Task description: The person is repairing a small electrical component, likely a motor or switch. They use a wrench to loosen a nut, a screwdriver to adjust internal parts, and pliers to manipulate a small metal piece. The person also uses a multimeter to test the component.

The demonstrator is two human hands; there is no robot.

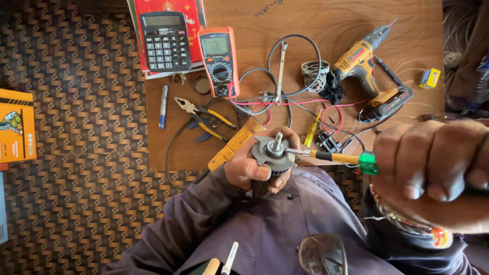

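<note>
Left hand [254, 165] grips a small motor part [272, 153], shaft upward, above the near edge of the wooden board [356, 20]. Right hand [433, 168] is closed around a screwdriver [331, 156], its tip touching the part beside the shaft. A multimeter [219, 61] and calculator [164, 40] lie near the far edge, pliers [204, 119] towards the left edge, a drill [369, 71] towards the right.

Workbench over a patterned floor

A brown wooden board [356, 20] serves as table; beneath it lies woven dark-and-tan matting [76, 153], lit by even daylight.
</note>
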